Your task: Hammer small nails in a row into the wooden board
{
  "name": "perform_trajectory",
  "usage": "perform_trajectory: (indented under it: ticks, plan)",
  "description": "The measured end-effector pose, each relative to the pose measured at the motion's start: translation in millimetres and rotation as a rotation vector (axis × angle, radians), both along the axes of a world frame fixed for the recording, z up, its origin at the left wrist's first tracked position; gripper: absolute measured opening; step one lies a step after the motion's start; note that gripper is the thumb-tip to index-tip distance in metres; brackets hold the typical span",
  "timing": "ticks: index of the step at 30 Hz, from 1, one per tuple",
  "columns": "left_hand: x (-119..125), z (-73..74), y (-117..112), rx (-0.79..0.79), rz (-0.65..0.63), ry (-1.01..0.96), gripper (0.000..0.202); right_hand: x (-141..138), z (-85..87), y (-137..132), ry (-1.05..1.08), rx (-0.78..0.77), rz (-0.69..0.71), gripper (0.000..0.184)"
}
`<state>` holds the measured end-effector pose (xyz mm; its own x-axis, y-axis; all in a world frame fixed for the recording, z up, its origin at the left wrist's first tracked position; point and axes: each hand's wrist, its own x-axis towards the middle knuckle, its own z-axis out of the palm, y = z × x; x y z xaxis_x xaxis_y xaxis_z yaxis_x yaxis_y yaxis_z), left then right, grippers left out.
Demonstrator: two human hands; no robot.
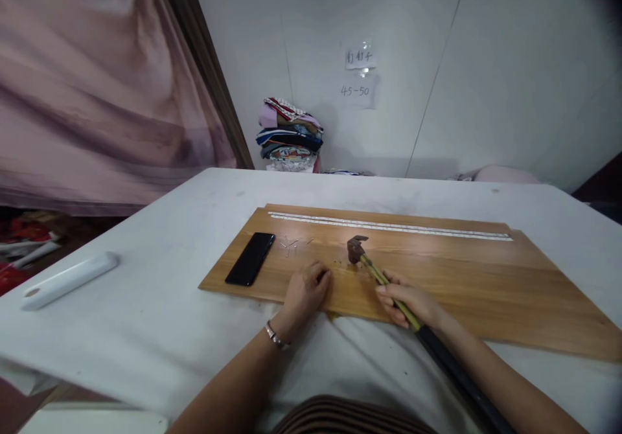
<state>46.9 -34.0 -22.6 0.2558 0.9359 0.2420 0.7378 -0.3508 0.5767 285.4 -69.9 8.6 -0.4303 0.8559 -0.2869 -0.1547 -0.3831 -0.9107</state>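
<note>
My right hand (405, 298) is wrapped around the yellow-green handle of a claw hammer (372, 267), whose long dark grip runs back beside my forearm. The rusty hammer head meets or hovers just above the wooden board (451, 269); which of the two I cannot tell. Tiny nail heads (339, 262) show on the board beside it. To the left, my left hand (307, 285) rests on the board's near edge with curled fingers, and nothing shows in them. Several loose thin nails (290, 246) lie scattered beyond that hand.
A black phone (250, 259) lies at the board's left end. Two white strips (389, 227) run along its far side. On the white-covered table (146, 330) is a long white plastic piece (70, 280). Folded clothes (290, 137) are stacked behind, near a pink curtain (97, 84).
</note>
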Motion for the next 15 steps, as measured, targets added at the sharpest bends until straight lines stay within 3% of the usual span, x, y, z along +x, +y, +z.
perform_trajectory:
  ticks: [15]
  plan:
    - [-3.3, -15.8, 5.2, 0.033, -0.066, -0.060, 0.021, -0.3, 4.0, -3.1, 0.013, -0.083, -0.018, 0.042]
